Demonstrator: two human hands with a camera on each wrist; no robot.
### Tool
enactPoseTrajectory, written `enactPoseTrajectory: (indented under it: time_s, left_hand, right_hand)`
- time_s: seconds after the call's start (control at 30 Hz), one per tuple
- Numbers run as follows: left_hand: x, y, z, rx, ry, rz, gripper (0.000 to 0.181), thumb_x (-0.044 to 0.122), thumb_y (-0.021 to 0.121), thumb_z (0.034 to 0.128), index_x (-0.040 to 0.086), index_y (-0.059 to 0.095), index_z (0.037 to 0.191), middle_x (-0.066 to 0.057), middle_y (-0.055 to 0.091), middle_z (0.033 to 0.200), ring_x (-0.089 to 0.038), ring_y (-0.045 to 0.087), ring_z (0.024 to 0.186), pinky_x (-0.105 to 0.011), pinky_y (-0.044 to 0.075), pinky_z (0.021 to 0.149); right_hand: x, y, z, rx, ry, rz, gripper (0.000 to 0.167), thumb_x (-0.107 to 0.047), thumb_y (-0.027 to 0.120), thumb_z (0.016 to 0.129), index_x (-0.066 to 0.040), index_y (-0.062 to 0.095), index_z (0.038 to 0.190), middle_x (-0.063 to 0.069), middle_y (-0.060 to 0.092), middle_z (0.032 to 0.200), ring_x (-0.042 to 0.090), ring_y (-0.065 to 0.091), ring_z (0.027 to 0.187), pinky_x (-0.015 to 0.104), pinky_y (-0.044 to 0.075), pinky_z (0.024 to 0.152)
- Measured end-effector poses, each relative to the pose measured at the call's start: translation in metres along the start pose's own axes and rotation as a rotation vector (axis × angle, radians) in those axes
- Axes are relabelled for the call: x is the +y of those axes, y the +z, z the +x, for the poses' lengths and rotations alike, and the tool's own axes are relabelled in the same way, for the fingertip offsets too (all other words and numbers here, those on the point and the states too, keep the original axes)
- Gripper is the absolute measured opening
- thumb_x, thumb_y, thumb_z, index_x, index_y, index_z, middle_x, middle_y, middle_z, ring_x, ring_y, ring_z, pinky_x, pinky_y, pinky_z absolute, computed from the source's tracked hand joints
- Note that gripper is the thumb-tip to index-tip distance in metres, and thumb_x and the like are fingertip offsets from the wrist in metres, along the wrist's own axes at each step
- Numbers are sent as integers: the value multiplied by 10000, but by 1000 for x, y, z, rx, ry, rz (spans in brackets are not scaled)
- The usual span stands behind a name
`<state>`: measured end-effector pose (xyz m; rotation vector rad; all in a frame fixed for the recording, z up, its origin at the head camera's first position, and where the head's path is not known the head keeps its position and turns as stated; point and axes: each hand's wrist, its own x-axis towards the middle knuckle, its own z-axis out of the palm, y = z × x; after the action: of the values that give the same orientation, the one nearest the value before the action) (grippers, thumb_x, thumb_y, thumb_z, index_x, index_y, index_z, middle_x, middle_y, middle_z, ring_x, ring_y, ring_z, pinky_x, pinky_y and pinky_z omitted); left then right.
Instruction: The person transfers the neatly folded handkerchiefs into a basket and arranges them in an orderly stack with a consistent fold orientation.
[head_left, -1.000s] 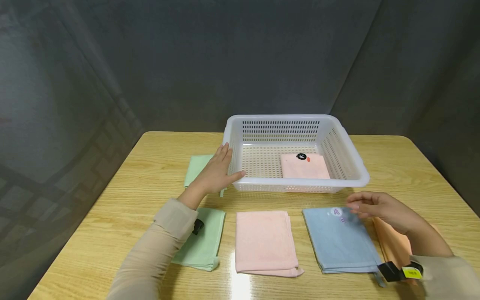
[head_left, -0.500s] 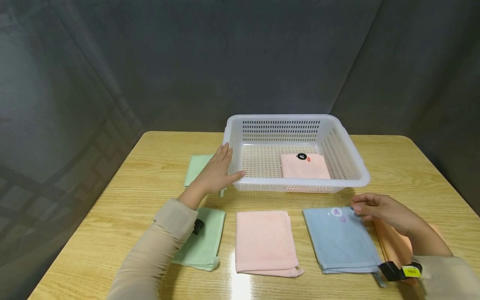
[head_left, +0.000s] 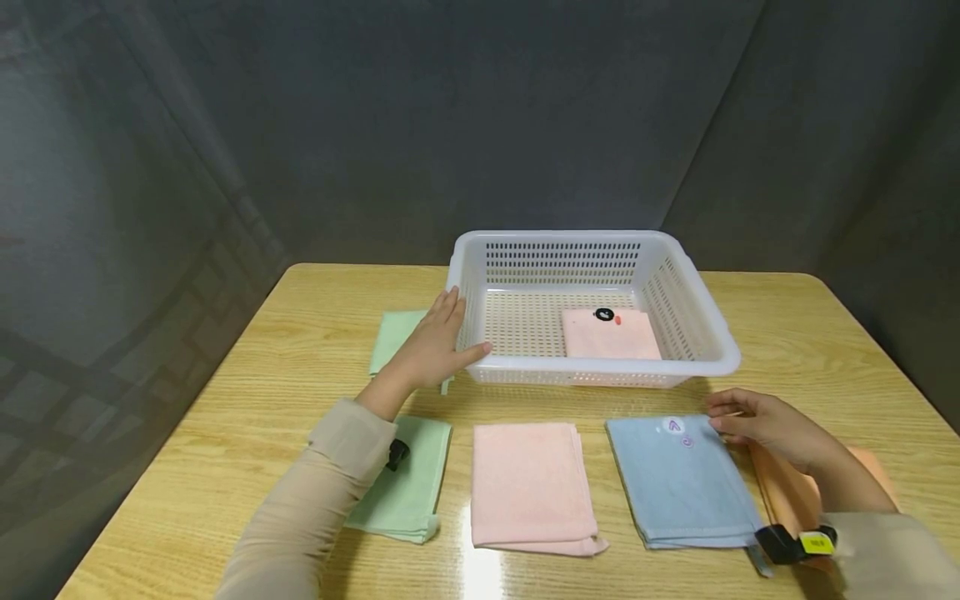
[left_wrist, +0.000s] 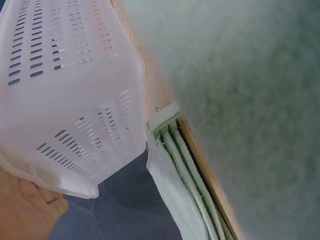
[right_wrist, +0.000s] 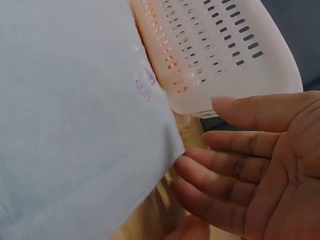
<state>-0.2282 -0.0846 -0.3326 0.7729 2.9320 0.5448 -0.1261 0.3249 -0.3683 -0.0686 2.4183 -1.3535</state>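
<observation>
My left hand rests on the left front corner of a white perforated basket, its fingers extended and thumb spread along the rim. Inside the basket lies a folded pink towel with a black and red motif. On the right, my right hand is at the far right corner of a folded blue towel with purple marks. In the right wrist view its fingers are loosely extended at the blue towel's corner, the thumb apart from them; whether they touch the cloth is hard to tell.
Another folded pink towel lies on the wooden table in front of the basket. Two green towels, one near and one farther back, lie by the left arm. An orange towel is partly under the right arm.
My right hand has shifted slightly right along the blue towel's far edge to its corner. My left hand and the towels have stayed in place.
</observation>
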Motion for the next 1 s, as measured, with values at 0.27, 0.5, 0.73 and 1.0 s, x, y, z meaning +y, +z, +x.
enactPoseTrajectory:
  time_s: [0.27,0.5,0.73,1.0]
  left_hand:
    - [-1,1,0,3,3,0,870,612,330,820,-21,89,1366,-120,-53,1425,-231,-89,1287,-372,43,1021]
    - [0,0,0,-2,-6,-7,862,598,348,824,-15,82,1368,-110,-64,1425,-193,-124,1279,-367,35,1021]
    - [1,0,0,-3,-6,-11,853,586,356,829,-13,81,1370,-111,-63,1426,-216,-103,1285,-374,41,1020]
    - [1,0,0,-5,-13,-30,851,581,368,828,-7,82,1371,-102,-67,1426,-170,-141,1272,-369,31,1021]
  right_hand:
    - [3,2,3,-26,20,-40,512,-135,540,851,191,319,1177,239,467,1059,208,508,870,300,463,668]
    - [5,3,8,-13,17,-128,529,-158,576,827,173,353,1174,233,475,1050,244,498,859,308,451,652]
    - [4,3,15,5,-33,-293,378,-123,598,796,127,489,1058,115,496,898,220,449,798,305,408,627]
    - [4,5,21,-9,24,-302,161,-31,585,782,73,532,894,60,491,773,197,445,710,308,373,604]
